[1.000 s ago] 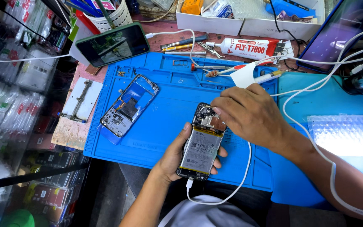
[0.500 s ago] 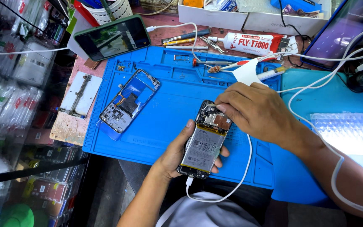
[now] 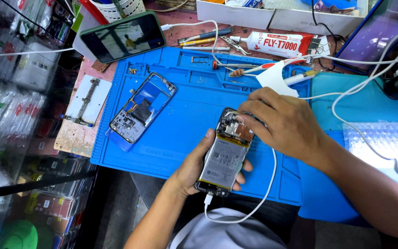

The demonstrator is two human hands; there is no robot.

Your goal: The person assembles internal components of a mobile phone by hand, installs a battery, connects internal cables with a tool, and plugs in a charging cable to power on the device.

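Note:
My left hand (image 3: 190, 167) grips an opened phone (image 3: 224, 157) from below, with its back off and the battery and boards showing. A white cable (image 3: 263, 196) is plugged into its bottom end and loops to the right. My right hand (image 3: 279, 122) rests on the phone's upper end, fingertips pressing on the circuit board by the camera; whether they pinch a small part is hidden. Both hands hover over the blue work mat (image 3: 185, 106).
A stripped phone frame (image 3: 141, 108) lies on the mat's left. A green-cased phone (image 3: 123, 37) lies at the back left, a white glue tube (image 3: 279, 44), tweezers and screwdrivers along the back. A lit tablet (image 3: 376, 37) and white cables at right. Glass shelf at left.
The view has drifted slightly; my right hand's fingers have shifted a little on the phone's upper end. The left hand keeps its hold on the phone.

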